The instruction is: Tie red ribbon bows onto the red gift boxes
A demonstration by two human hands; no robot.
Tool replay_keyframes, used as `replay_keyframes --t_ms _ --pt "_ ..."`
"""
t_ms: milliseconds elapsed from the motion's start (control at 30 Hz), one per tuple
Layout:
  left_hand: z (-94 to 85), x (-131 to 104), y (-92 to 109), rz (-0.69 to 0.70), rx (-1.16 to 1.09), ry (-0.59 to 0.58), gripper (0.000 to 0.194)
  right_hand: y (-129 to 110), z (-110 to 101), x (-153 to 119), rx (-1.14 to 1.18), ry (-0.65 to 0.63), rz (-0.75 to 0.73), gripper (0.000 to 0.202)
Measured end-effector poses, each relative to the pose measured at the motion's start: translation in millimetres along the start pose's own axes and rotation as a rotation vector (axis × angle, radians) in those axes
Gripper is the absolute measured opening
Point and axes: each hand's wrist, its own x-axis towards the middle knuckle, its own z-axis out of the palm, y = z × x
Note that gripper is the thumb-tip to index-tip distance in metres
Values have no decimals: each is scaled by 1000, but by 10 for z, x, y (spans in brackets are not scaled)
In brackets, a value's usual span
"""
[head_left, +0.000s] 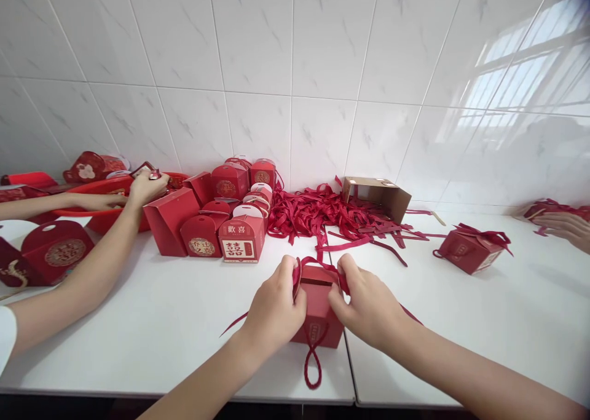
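Note:
A small red gift box (318, 312) stands upright in front of me at the seam of the white tables. A twisted red cord loop (313, 371) hangs down its near side. My left hand (280, 300) is closed at the box's upper left edge, with dark red ribbon between thumb and fingers. On the upper right edge, my right hand (366, 297) pinches the ribbon (318, 261) too. Loose ribbon ends stick out past both hands. A narrow dark gap shows at the top of the box.
Behind the box lies a heap of red ribbons (313, 214) beside an open cardboard box (382, 195). Several red gift boxes (203, 232) stand at left. A ribbon-tied box (474, 248) sits at right. A co-worker's hands (150, 189) reach over a red basin (99, 223); another person's hand (566, 229) shows far right.

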Motion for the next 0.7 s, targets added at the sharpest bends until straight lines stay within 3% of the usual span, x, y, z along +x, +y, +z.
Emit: replay_keyframes --t_ms 267,433,567,700 --pt "34 -25 6 12 11 -23 17 -105 134 58 -259 -45 1 4" --pt "-53 -69 52 109 -144 -99 11 -84 140 38 -138 -67 -61 7" --pt "-124 -43 -94 28 -349 -172 23 113 84 -22 80 -89 -150 20" --pt "-182 10 -411 -143 -320 -168 35 504 25 -42 243 -132 -13 32"
